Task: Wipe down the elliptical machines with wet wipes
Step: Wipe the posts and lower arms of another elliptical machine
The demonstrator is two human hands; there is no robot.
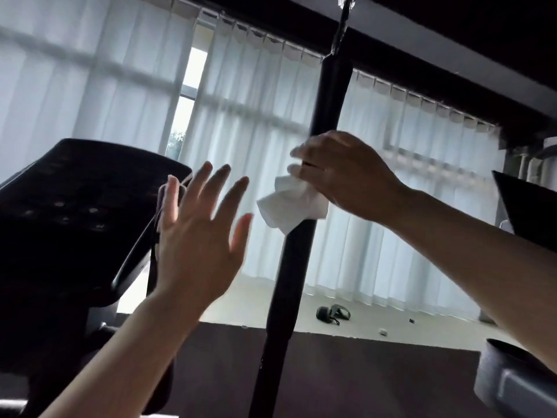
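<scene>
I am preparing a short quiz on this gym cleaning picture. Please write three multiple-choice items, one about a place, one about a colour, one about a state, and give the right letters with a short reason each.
1. Where is the wipe?
A. on the floor
B. against the handlebar pole
C. on the console

2. What colour is the handlebar pole?
A. black
B. red
C. white

3. How is the left hand?
A. gripping the pole
B. holding a bottle
C. open with fingers spread, holding nothing

Answers:
1 B: the right hand holds the white wipe around the pole.
2 A: the pole looks black against the pale curtains.
3 C: its fingers are straight and apart, beside the console, with nothing in them.
</scene>
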